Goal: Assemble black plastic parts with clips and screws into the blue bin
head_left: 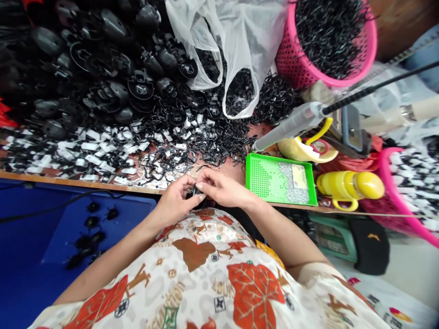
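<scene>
Close to my body at the table's front edge, my left hand [178, 199] and my right hand [221, 187] meet around a small black plastic part [192, 193]. Both hands are closed on it, and most of the part is hidden by my fingers. Just beyond them lies a spread of thin black clips [219, 137]. White and black pieces [92, 153] cover the table to the left. Behind those rises a heap of black rounded housings [109, 98].
A green tray [252, 183] with small metallic pieces sits right of my hands, beside a yellow bottle [346, 185]. A grey electric screwdriver [291, 125] hangs above it. Pink baskets [291, 64] stand at the right. Below left is a blue bin [61, 228] holding several black assemblies [92, 222].
</scene>
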Demonstrator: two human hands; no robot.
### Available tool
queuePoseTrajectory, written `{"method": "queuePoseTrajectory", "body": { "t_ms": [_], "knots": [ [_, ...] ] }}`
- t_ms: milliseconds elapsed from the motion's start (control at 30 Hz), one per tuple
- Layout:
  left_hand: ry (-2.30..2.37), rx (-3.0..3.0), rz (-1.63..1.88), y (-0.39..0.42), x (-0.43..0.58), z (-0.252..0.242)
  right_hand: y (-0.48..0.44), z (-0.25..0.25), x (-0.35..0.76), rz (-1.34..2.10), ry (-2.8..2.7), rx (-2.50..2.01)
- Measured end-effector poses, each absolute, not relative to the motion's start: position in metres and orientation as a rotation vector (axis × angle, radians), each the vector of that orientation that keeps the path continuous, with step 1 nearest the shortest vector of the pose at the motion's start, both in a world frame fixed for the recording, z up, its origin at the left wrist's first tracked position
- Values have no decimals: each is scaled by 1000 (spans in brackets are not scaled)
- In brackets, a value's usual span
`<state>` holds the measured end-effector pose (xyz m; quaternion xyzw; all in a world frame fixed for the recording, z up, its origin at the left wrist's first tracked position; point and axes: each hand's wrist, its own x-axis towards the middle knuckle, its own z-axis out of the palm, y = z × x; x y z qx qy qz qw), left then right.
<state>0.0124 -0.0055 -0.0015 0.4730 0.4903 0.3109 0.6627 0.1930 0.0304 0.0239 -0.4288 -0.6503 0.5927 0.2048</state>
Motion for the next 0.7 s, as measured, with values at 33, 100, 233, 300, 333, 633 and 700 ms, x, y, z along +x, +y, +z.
{"method": "queuePoseTrajectory", "body": {
  "t_ms": [33, 100, 233, 300, 333, 633, 700],
  "knots": [
    [1090, 1077, 712, -6, 12, -1, 31, 24, 193, 1617, -1843, -1218],
    [1058, 1082, 697, -5, 10, -1, 32, 24, 194, 1539, -1893, -1258],
    [1045, 1069, 644, -4, 8, -1, 30, 22, 193, 1362, -2042, -1300],
    [1076, 1062, 671, -3, 8, -2, 28, 20, 191, 1300, -2092, -1292],
    [1095, 1057, 689, -3, 8, -3, 27, 19, 190, 1299, -2088, -1275],
    [1073, 893, 752, -2, 3, -3, 53, 7, 218, 832, -1988, -1524],
    [1043, 857, 765, -3, 4, -4, 56, 4, 214, 744, -2221, -1549]
  ]
}}
